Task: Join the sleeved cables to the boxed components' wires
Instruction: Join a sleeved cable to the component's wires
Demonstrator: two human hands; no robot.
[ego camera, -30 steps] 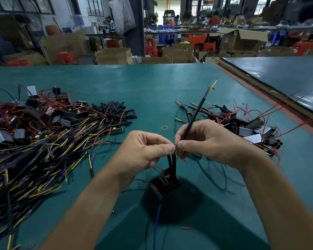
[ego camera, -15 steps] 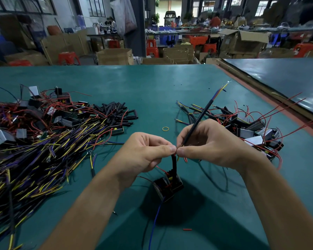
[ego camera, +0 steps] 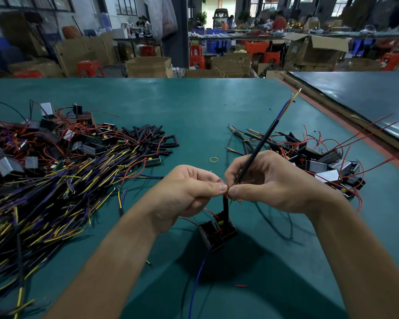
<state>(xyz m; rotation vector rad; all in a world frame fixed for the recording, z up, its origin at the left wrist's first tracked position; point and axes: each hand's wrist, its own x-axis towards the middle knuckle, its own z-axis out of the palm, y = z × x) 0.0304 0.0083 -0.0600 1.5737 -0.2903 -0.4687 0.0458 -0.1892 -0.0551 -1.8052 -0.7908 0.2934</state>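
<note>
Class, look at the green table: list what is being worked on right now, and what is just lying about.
Worked on: cable, gripped by right hand; red wire, pinched by left hand; box below them.
Lying about: rubber band; tube pile; cable heap, left; box pile, right; red scrap.

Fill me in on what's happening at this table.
A person is wiring by hand. The right-hand grip holds a black sleeved cable, angled up and away; the left-hand grip pinches wires where the fingertips meet, just above a black boxed component. Loose cables are heaped at the left of the green table, more boxed parts at its right.
</note>
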